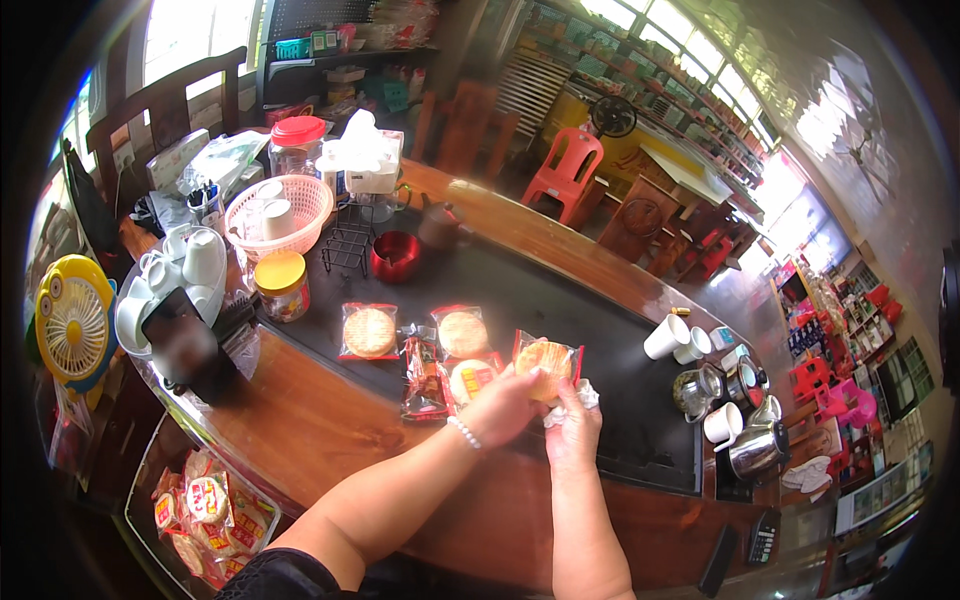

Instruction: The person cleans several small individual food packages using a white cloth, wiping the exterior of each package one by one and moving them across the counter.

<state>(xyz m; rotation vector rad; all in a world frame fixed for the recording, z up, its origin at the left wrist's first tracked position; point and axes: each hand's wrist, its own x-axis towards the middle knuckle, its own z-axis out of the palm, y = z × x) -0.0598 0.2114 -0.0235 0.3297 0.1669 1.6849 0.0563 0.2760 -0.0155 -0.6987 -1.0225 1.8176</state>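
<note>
Both of my hands hold a round rice cracker (545,364) in a clear wrapper with red edges, above the black tabletop inlay (630,409). My left hand (501,409), with a white bead bracelet (463,433) at the wrist, grips its near left side. My right hand (574,427) pinches the lower right edge and also has a crumpled white tissue (581,397) in it. Left of my hands lie more wrapped crackers: one alone (369,331), one at the back (462,333) and one (471,379) partly behind my left hand. Dark red packets (422,373) lie between them.
A bin of wrapped crackers (217,517) stands low at left. A phone (180,337), yellow-lidded jar (282,285), pink basket (311,225) and red bowl (394,256) occupy the table's left part. At right are white cups (667,337), a metal kettle (757,450) and a calculator (763,536).
</note>
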